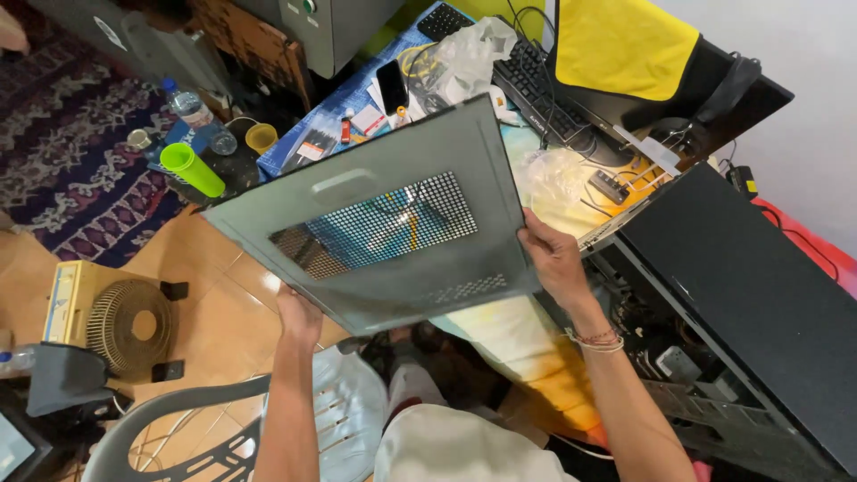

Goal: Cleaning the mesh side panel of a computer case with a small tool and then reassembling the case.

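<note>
I hold a grey metal computer side panel [375, 178] up in the air, tilted, with a perforated vent grid in its middle. My left hand [299, 312] grips its near lower edge. My right hand [555, 259] grips its right edge, a beaded bracelet on that wrist. The panel hides part of the cluttered desk behind it. To the right lies the open black computer case [741, 295] on its side, with cables and parts visible inside near my right forearm.
A black keyboard [536, 85], a phone [391, 85], plastic bags and a yellow cloth [620, 40] crowd the desk. A green cup [192, 170] and water bottle [187, 105] stand at left. A small fan [116, 317] sits on the tiled floor; a plastic chair [223, 428] is below.
</note>
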